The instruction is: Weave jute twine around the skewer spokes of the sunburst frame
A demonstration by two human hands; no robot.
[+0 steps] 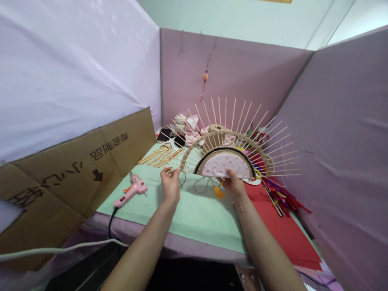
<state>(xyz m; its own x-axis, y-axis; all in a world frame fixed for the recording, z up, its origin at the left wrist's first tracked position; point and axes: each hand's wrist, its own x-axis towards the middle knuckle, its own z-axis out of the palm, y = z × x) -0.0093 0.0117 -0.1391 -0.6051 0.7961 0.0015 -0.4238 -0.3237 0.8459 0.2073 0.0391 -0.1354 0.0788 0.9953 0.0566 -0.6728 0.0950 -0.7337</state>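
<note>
Here, our left hand (pixel 171 184) pinches twine (pixel 184 158); our right hand (pixel 233 184), fingers curled, grips the stick-rayed fan (pixel 226 165).

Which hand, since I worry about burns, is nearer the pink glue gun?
Left. The left hand is just right of the glue gun, not touching it; the right hand is farther right, holding the fan.

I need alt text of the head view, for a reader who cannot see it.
The left hand and right hand hold a half-round fan of thin sticks, with dotted cloth at its centre and a woven outer band. A pink glue gun lies left, red sheets right, on a pale green table.
</note>
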